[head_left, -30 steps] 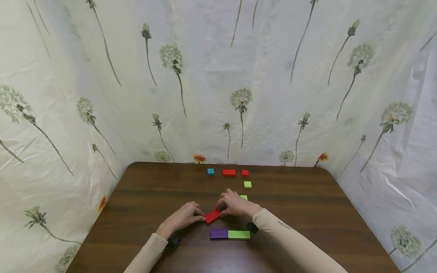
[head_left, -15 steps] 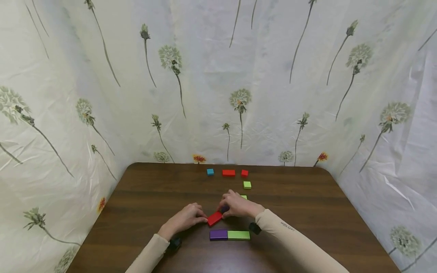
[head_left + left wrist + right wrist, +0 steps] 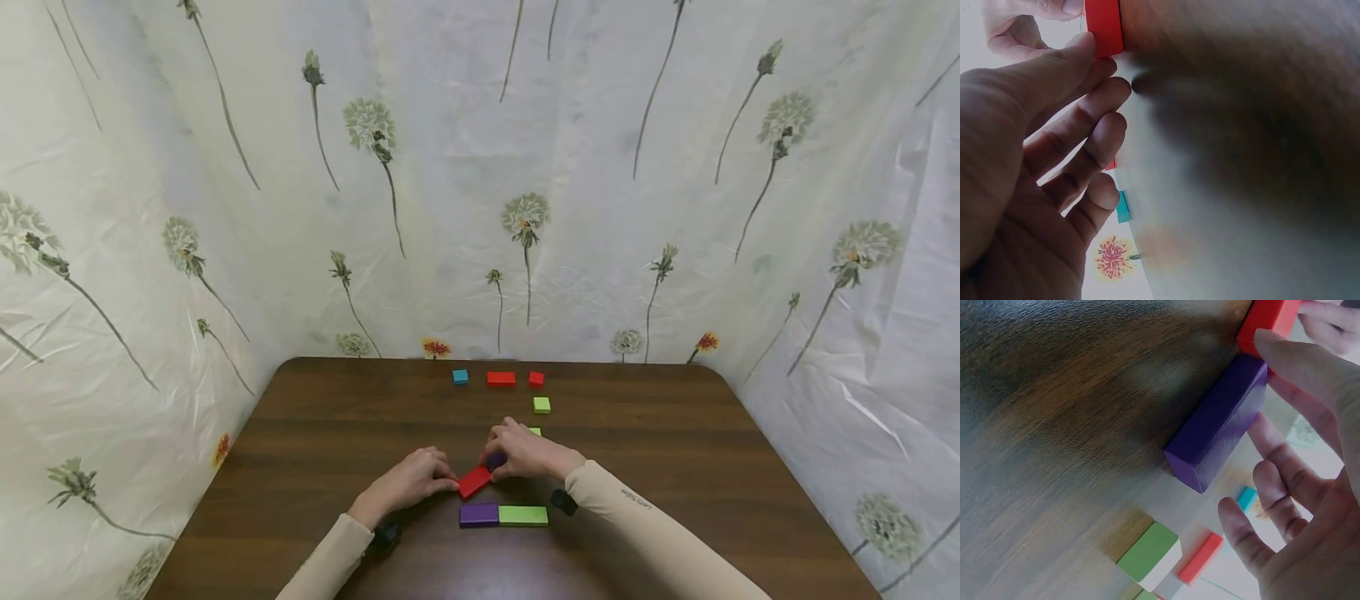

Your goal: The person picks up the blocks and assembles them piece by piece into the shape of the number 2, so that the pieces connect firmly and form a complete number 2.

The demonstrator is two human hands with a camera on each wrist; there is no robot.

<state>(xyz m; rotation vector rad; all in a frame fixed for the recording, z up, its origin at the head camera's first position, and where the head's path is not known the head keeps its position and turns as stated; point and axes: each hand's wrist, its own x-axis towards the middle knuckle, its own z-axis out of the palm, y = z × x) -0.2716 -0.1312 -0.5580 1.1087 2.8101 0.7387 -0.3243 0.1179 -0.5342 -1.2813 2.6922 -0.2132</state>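
Note:
Between my two hands lies a red block (image 3: 475,482), slanted on the dark wooden table. At its left end my left hand (image 3: 408,482) pinches it with thumb and index finger; the other fingers are loosely bent in the left wrist view. My right hand (image 3: 528,452) grips the block's other end, its thumb on the near side in the right wrist view. Right beside that end lies a purple block (image 3: 1216,425), close to the red one, partly covered by the right hand in the head view. Nearer to me, another purple block (image 3: 478,516) touches a long green block (image 3: 523,516) end to end.
Toward the table's far edge are a small blue block (image 3: 461,377), a long red block (image 3: 501,379) and a small red block (image 3: 536,379). A small green block (image 3: 542,405) lies in front of them. Another green block (image 3: 536,432) is mostly behind my right hand. A flowered curtain (image 3: 450,208) surrounds the table.
Both hands and the red block have shifted slightly right and toward me. More of the purple block under my right hand shows now. The other blocks stay where they were.

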